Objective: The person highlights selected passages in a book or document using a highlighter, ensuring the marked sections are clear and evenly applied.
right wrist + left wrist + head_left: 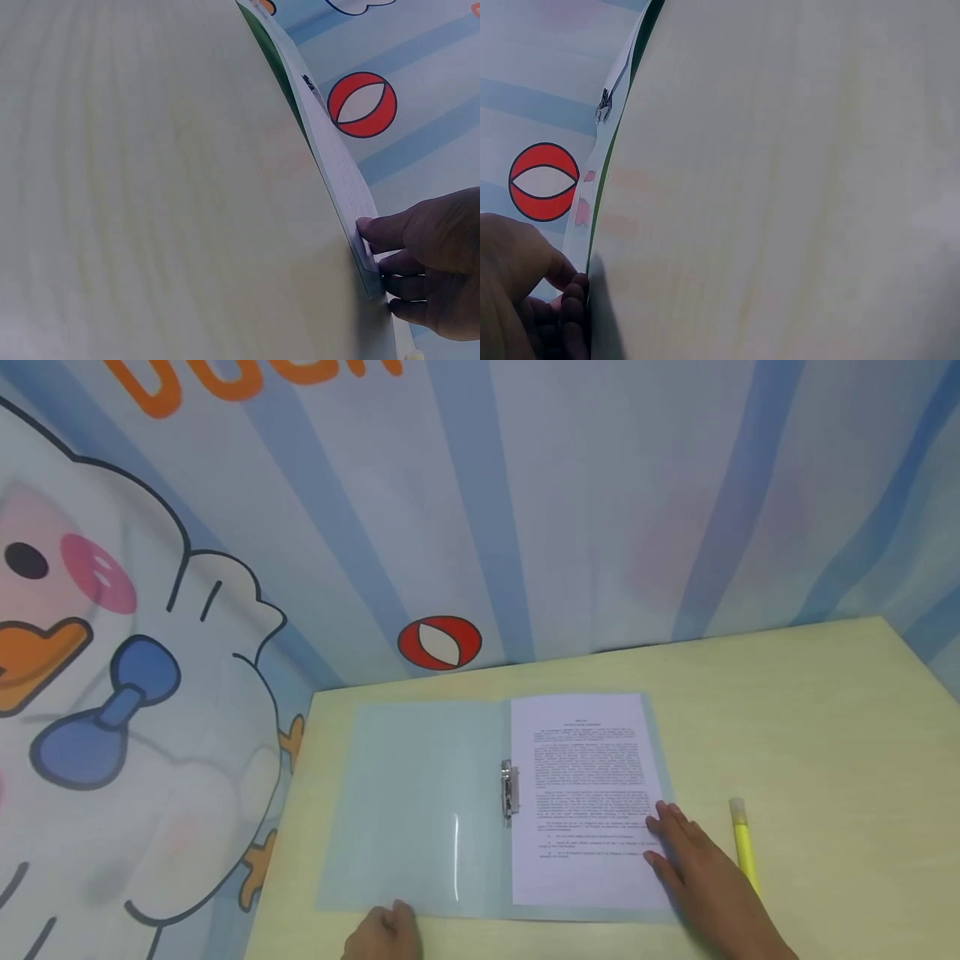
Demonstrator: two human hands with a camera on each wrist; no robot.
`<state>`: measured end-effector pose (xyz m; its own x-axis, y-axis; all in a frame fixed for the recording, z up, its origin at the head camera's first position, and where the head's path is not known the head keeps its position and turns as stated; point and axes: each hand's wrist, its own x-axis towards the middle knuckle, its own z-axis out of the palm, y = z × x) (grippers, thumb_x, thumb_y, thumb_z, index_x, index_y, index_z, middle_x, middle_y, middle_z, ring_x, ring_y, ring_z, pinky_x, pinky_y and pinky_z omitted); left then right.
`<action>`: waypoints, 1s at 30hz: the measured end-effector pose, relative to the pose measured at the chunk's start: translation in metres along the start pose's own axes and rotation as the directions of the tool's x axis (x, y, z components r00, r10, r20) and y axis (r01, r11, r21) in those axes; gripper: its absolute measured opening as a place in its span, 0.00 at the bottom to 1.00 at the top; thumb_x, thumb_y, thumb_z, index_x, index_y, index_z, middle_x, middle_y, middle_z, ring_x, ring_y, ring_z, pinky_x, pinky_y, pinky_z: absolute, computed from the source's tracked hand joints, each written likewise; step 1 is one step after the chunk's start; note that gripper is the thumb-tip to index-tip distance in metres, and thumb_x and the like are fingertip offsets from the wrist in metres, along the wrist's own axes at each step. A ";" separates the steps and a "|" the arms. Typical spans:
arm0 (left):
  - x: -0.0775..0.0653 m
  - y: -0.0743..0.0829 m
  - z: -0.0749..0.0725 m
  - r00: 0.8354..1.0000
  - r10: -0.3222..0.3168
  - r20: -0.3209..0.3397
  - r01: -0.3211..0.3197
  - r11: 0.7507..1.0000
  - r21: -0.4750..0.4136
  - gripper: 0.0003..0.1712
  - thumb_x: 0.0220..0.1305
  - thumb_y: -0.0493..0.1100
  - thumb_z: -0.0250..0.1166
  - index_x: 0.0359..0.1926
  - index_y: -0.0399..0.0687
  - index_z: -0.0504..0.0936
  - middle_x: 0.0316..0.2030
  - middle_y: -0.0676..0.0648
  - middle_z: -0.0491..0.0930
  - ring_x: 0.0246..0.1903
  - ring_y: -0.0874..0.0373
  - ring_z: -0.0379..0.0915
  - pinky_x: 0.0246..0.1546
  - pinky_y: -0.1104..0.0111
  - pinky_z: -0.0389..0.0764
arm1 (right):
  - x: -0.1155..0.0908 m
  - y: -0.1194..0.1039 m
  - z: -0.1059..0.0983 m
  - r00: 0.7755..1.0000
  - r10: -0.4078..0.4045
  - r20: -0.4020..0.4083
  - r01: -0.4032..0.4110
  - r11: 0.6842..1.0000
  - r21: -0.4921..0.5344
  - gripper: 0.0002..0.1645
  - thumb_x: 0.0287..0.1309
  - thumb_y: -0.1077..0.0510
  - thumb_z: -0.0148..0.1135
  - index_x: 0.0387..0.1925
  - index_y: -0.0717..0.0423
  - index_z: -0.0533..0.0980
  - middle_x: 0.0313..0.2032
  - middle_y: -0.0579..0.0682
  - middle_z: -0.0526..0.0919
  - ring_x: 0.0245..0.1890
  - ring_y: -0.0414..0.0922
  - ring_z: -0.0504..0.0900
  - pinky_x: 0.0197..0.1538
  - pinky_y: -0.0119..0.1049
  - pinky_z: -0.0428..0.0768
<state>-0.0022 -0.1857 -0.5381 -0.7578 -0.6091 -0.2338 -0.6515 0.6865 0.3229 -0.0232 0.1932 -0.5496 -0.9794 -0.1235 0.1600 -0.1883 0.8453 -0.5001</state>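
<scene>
A pale green folder lies open flat on the table. A printed sheet lies on its right side, beside the metal clip at the spine. My right hand rests at the sheet's lower right edge, with fingertips and thumb touching paper and folder border; the right wrist view shows that hand at the folder's corner. At the front edge of the left cover is my left hand, its fingers loosely bent. In the left wrist view, the left hand's thumb and fingers meet beside the folder's edge.
A yellow highlighter with a clear cap lies right of the right hand. The pale wooden table ends at a striped cartoon wall covering behind and to the left.
</scene>
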 end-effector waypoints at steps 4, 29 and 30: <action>0.001 -0.002 0.000 1.000 0.016 -0.020 -0.016 1.000 0.004 0.24 0.65 0.54 0.48 0.17 0.45 0.73 0.11 0.50 0.69 0.14 0.55 0.66 0.18 0.60 0.67 | 0.000 0.000 0.001 0.999 -0.027 -0.030 0.027 1.000 -0.003 0.30 0.60 0.50 0.60 0.59 0.61 0.70 0.64 0.61 0.67 0.62 0.59 0.64 0.58 0.57 0.66; 0.013 -0.002 -0.019 0.991 0.123 0.055 -0.126 0.991 0.040 0.19 0.63 0.51 0.56 0.18 0.46 0.75 0.13 0.51 0.71 0.16 0.56 0.67 0.19 0.60 0.69 | 0.004 -0.004 -0.004 0.999 0.026 0.036 -0.024 0.998 -0.062 0.32 0.58 0.48 0.62 0.60 0.60 0.70 0.64 0.61 0.67 0.62 0.58 0.64 0.57 0.56 0.67; 0.013 -0.002 -0.021 0.990 0.131 0.055 -0.133 0.990 0.045 0.19 0.63 0.51 0.56 0.18 0.47 0.75 0.13 0.51 0.71 0.15 0.56 0.66 0.18 0.60 0.68 | 0.004 -0.004 -0.004 0.999 0.023 0.030 -0.021 0.998 -0.061 0.31 0.58 0.48 0.62 0.59 0.59 0.70 0.64 0.61 0.67 0.62 0.58 0.65 0.57 0.56 0.67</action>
<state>-0.0104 -0.2031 -0.5224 -0.8373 -0.4914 -0.2398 -0.5457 0.7788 0.3094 -0.0259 0.1912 -0.5436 -0.9851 -0.1196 0.1234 -0.1630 0.8778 -0.4504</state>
